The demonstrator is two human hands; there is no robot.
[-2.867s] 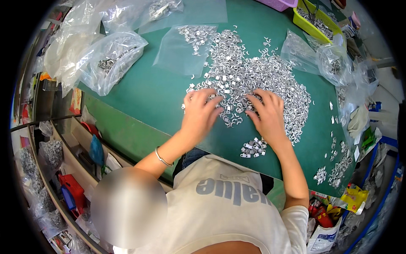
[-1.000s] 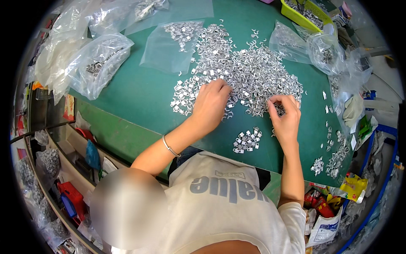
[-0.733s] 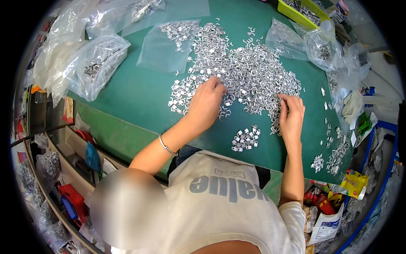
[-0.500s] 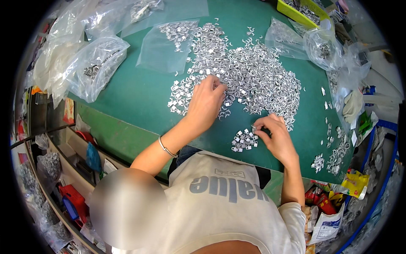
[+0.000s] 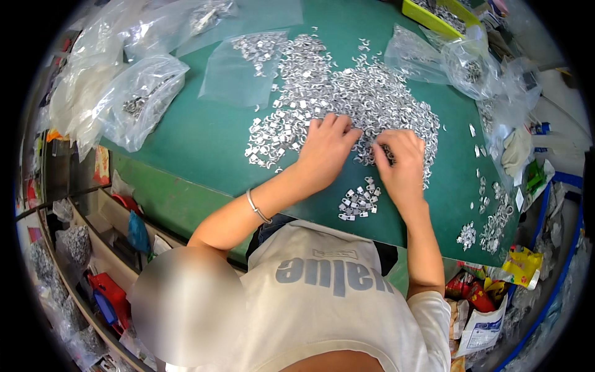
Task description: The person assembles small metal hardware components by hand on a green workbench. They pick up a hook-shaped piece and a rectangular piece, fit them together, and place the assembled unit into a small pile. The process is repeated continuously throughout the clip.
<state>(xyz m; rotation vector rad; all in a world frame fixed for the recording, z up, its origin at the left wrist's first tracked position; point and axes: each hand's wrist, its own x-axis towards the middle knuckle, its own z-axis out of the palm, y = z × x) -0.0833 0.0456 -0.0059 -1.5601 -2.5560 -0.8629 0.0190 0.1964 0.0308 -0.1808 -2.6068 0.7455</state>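
Note:
A wide heap of small silver metal pieces point(image 5: 372, 93) covers the middle of the table, many curved like crescents. Squarish pieces point(image 5: 273, 135) lie mostly at its left side. My left hand point(image 5: 328, 149) is at the near edge of the heap, fingers bent and drawn together; its fingertips are partly hidden. Just to its right, my right hand point(image 5: 401, 162) curls over the heap, thumb and fingers nearly meeting above the pieces. Anything pinched in either hand is too small to make out. Closer to me is a small separate pile of padlock-shaped pieces point(image 5: 359, 201).
Clear plastic bags with metal parts point(image 5: 139, 102) lie at the left, more bags point(image 5: 474, 68) at the right. A yellow-green bin point(image 5: 441, 18) stands at the far right. Small clusters of pieces point(image 5: 496, 226) rest along the right table edge. Shelving point(image 5: 93, 242) runs at lower left.
My right hand has moved away from the small pile, up to the big heap, and a piece now lies at that pile's far end. My left hand has shifted right, toward it.

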